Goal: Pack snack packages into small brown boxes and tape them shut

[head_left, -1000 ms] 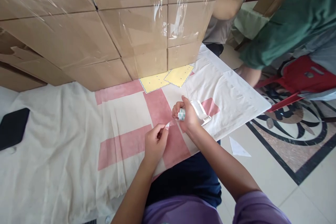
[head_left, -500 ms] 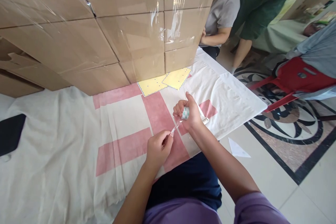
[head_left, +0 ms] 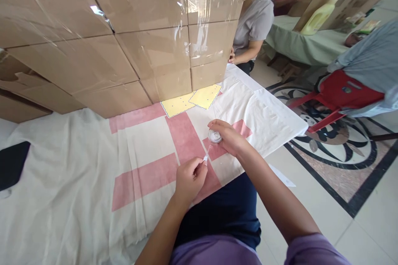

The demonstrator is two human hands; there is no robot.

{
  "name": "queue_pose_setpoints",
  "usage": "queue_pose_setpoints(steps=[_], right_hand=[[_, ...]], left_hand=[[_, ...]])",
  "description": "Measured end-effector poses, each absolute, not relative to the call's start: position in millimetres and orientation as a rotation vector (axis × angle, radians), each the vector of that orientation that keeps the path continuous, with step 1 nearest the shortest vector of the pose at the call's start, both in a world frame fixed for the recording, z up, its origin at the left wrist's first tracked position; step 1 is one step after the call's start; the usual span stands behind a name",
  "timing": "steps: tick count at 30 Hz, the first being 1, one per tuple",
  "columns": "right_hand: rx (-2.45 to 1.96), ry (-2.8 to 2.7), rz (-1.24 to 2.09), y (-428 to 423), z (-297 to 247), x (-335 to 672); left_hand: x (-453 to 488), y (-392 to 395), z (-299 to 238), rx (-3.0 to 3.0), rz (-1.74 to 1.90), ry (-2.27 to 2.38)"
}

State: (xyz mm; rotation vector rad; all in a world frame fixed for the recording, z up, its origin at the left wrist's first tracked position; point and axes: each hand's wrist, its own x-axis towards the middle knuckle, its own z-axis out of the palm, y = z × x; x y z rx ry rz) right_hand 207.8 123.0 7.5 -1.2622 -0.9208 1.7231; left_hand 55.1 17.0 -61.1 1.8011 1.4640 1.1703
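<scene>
My right hand [head_left: 228,134] grips a small roll of clear tape [head_left: 215,136], its round side turned up towards me. A short transparent strip runs from the roll down to my left hand [head_left: 191,174], which pinches the whitish end of it between thumb and forefinger. Both hands are above the near edge of a table covered with a white and pink cloth [head_left: 152,174]. Beyond them, two yellow sheets [head_left: 207,96] with scalloped edges and small dots overlap at the foot of the boxes.
Stacked, taped cardboard boxes [head_left: 164,62] form a wall along the table's far side. A dark flat object [head_left: 14,163] lies at the left. A person in a grey shirt [head_left: 256,18] crouches behind the boxes. A red chair [head_left: 348,91] with someone seated stands at the right.
My right hand has rolled over, so the tape roll now shows its flat side. The left hand keeps its pinch. My view has shifted, and a yellow bottle now shows fully at the back.
</scene>
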Motion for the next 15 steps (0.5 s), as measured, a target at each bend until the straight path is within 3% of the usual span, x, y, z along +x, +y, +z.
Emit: queue_pose_setpoints(steps=[9,15], right_hand=[[-1.426,-1.422,1.199,119.9,12.1,230.5],[-1.343,-1.264,1.55,113.4,20.0,239.1]], left_hand=[[49.7,17.1,-50.3,2.557,1.117,1.635],[48.8,13.3,-40.7,2.276,1.076,1.572]])
